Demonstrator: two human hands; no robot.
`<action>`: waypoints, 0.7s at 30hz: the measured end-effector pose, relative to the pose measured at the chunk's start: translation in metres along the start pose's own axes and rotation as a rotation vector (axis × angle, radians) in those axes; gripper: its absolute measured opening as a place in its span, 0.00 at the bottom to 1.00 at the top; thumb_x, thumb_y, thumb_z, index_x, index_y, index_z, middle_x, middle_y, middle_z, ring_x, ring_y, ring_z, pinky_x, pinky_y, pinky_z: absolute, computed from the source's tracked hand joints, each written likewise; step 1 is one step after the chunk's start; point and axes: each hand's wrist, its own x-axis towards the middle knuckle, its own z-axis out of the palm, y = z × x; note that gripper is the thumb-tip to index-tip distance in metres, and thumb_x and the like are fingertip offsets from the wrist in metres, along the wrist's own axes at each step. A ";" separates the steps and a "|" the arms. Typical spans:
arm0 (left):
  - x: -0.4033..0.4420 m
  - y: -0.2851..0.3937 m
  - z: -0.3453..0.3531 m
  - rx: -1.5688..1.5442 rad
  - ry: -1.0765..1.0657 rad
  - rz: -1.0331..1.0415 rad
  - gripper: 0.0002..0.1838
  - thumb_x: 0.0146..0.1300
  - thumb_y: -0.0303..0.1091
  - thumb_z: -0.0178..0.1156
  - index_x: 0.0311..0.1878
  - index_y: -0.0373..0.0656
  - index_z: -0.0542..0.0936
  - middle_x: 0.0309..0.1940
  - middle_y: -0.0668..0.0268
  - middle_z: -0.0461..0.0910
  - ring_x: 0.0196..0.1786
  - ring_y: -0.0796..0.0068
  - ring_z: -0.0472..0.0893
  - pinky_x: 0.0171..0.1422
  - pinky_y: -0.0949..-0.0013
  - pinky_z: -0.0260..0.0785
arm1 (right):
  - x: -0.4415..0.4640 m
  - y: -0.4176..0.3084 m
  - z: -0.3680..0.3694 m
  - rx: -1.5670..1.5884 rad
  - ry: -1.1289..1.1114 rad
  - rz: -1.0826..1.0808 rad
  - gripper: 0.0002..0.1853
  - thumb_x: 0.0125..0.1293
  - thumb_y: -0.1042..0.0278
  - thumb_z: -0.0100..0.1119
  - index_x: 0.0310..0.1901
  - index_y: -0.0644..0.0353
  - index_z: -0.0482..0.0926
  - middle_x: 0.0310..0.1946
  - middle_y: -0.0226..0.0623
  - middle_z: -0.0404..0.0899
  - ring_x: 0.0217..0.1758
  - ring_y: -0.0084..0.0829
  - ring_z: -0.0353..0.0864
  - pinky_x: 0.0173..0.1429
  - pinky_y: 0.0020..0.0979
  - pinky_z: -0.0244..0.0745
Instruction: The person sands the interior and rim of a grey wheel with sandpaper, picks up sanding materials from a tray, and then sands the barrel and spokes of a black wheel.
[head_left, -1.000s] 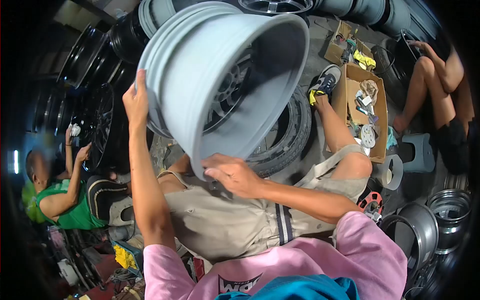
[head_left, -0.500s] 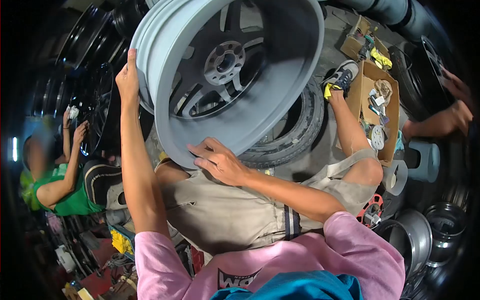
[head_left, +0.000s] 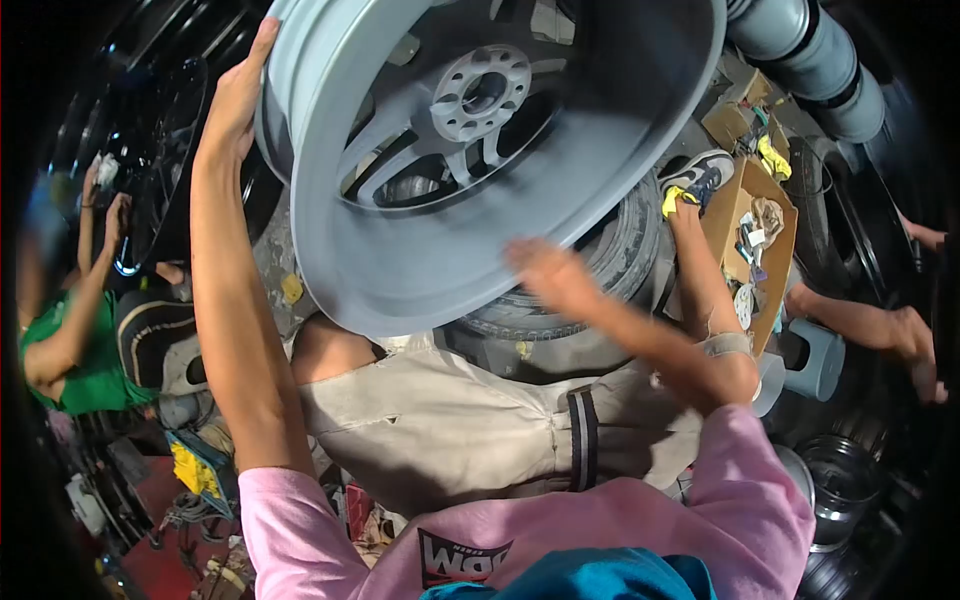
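Observation:
A large grey wheel rim (head_left: 400, 270) stands tilted before me, its open barrel facing me and its spokes and hub (head_left: 480, 92) showing inside. My left hand (head_left: 238, 105) grips its left outer edge, thumb up, with the other fingers partly hidden behind the metal. Over the lower right lip is my right hand (head_left: 555, 278), smeared by motion; whether it touches the surface I cannot tell. Behind and below the rim lies a black tyre (head_left: 625, 270) on the floor.
A cardboard box (head_left: 775, 220) with discs and scraps sits right of my foot, near a grey-blue stool (head_left: 815, 358). At left a person in green (head_left: 95, 355) holds a white cloth beside dark wheels. Another person's arm (head_left: 870, 325) reaches in from the right.
My right hand has moved rightward along the rim's lower lip, from its bottom left. The rim sits slightly lower and further right in view, and my left hand appears higher.

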 end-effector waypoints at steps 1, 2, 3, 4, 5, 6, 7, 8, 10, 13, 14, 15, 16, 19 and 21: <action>0.000 -0.003 0.002 -0.023 0.020 0.040 0.42 0.67 0.70 0.63 0.48 0.28 0.86 0.39 0.60 0.85 0.41 0.75 0.83 0.46 0.71 0.74 | -0.015 0.068 -0.011 -0.203 0.070 -0.136 0.29 0.70 0.67 0.56 0.73 0.58 0.71 0.76 0.43 0.70 0.81 0.42 0.65 0.85 0.44 0.56; 0.001 -0.006 0.006 -0.045 0.035 0.082 0.40 0.68 0.71 0.61 0.41 0.33 0.88 0.30 0.69 0.82 0.34 0.82 0.78 0.38 0.72 0.69 | -0.019 0.127 -0.038 -0.417 0.019 -0.196 0.30 0.67 0.68 0.58 0.72 0.58 0.73 0.76 0.41 0.69 0.82 0.41 0.63 0.86 0.45 0.55; 0.002 -0.008 0.008 -0.049 0.032 0.073 0.40 0.68 0.71 0.61 0.41 0.33 0.88 0.30 0.69 0.82 0.34 0.82 0.78 0.38 0.72 0.69 | -0.018 0.165 -0.092 -0.433 -0.017 -0.192 0.30 0.67 0.69 0.58 0.72 0.58 0.72 0.75 0.40 0.71 0.82 0.41 0.63 0.86 0.45 0.56; 0.003 -0.009 0.009 -0.040 0.030 0.098 0.39 0.69 0.69 0.60 0.42 0.33 0.88 0.32 0.68 0.83 0.35 0.82 0.79 0.39 0.72 0.70 | -0.010 0.194 -0.132 -0.678 0.062 -0.112 0.28 0.66 0.69 0.58 0.69 0.57 0.76 0.74 0.41 0.72 0.81 0.41 0.65 0.86 0.45 0.55; 0.003 -0.009 0.009 -0.031 0.029 0.122 0.38 0.70 0.68 0.60 0.43 0.32 0.88 0.33 0.67 0.84 0.35 0.81 0.79 0.40 0.71 0.70 | -0.001 0.199 -0.190 -0.892 -0.017 -0.181 0.25 0.64 0.70 0.58 0.65 0.57 0.80 0.75 0.40 0.71 0.81 0.39 0.64 0.87 0.44 0.53; 0.003 -0.009 0.010 -0.021 0.030 0.147 0.37 0.71 0.66 0.60 0.44 0.32 0.88 0.34 0.66 0.85 0.36 0.80 0.79 0.40 0.71 0.71 | 0.008 0.205 -0.229 -0.971 -0.139 -0.038 0.25 0.64 0.69 0.58 0.63 0.56 0.81 0.73 0.39 0.72 0.81 0.38 0.64 0.88 0.44 0.51; 0.003 -0.009 0.010 -0.013 0.032 0.174 0.35 0.73 0.64 0.60 0.45 0.32 0.88 0.35 0.66 0.85 0.36 0.79 0.79 0.41 0.70 0.71 | 0.013 0.208 -0.252 -1.049 -0.261 0.107 0.24 0.63 0.68 0.58 0.62 0.56 0.82 0.72 0.39 0.73 0.81 0.37 0.64 0.88 0.45 0.50; 0.003 -0.009 0.009 -0.004 0.035 0.203 0.34 0.74 0.62 0.59 0.47 0.31 0.88 0.36 0.65 0.86 0.37 0.78 0.79 0.42 0.70 0.72 | 0.013 0.205 -0.260 -1.049 -0.265 0.102 0.24 0.63 0.68 0.58 0.62 0.56 0.82 0.72 0.39 0.73 0.81 0.37 0.64 0.88 0.45 0.50; 0.016 -0.015 0.004 -0.039 0.045 0.148 0.33 0.75 0.60 0.60 0.48 0.30 0.88 0.38 0.63 0.87 0.38 0.77 0.80 0.44 0.70 0.72 | 0.009 0.197 -0.270 -1.055 -0.104 -0.074 0.23 0.63 0.68 0.57 0.60 0.56 0.83 0.70 0.39 0.74 0.81 0.38 0.63 0.90 0.44 0.46; 0.036 -0.041 -0.008 -0.163 0.033 0.210 0.32 0.74 0.59 0.61 0.48 0.31 0.88 0.39 0.63 0.87 0.39 0.77 0.80 0.44 0.70 0.72 | -0.026 0.203 -0.163 -0.821 0.123 -0.013 0.27 0.66 0.70 0.57 0.68 0.62 0.77 0.75 0.45 0.69 0.84 0.44 0.58 0.88 0.50 0.48; 0.029 -0.036 -0.004 -0.149 0.011 0.217 0.33 0.74 0.60 0.61 0.48 0.31 0.88 0.39 0.63 0.87 0.39 0.77 0.80 0.45 0.70 0.73 | -0.033 0.168 -0.119 -0.627 0.168 0.011 0.30 0.69 0.72 0.55 0.73 0.63 0.71 0.77 0.47 0.66 0.85 0.46 0.56 0.87 0.51 0.49; 0.021 -0.025 0.006 -0.132 -0.012 0.227 0.33 0.74 0.60 0.61 0.48 0.31 0.88 0.40 0.63 0.87 0.40 0.77 0.80 0.46 0.70 0.73 | -0.043 0.156 -0.049 -0.446 0.226 0.031 0.31 0.71 0.71 0.53 0.76 0.63 0.67 0.80 0.48 0.61 0.86 0.47 0.53 0.87 0.51 0.48; 0.013 -0.020 0.008 -0.103 0.006 0.260 0.33 0.74 0.60 0.62 0.48 0.30 0.88 0.40 0.62 0.87 0.40 0.77 0.80 0.46 0.69 0.73 | -0.039 0.106 0.002 -0.348 0.238 0.142 0.31 0.72 0.68 0.50 0.76 0.65 0.66 0.81 0.49 0.59 0.85 0.48 0.54 0.86 0.52 0.49; 0.019 -0.029 0.001 -0.068 0.030 0.200 0.34 0.72 0.61 0.63 0.48 0.30 0.88 0.40 0.62 0.88 0.41 0.77 0.81 0.47 0.69 0.73 | 0.021 -0.094 0.019 0.426 0.418 0.340 0.19 0.74 0.71 0.51 0.61 0.71 0.80 0.66 0.56 0.78 0.76 0.52 0.72 0.81 0.50 0.62; 0.017 -0.030 0.004 -0.115 0.065 0.210 0.34 0.72 0.61 0.63 0.48 0.30 0.88 0.40 0.62 0.88 0.41 0.77 0.81 0.48 0.69 0.73 | 0.059 -0.177 -0.024 1.046 0.443 0.372 0.16 0.78 0.67 0.54 0.58 0.67 0.83 0.66 0.56 0.79 0.75 0.48 0.74 0.77 0.42 0.68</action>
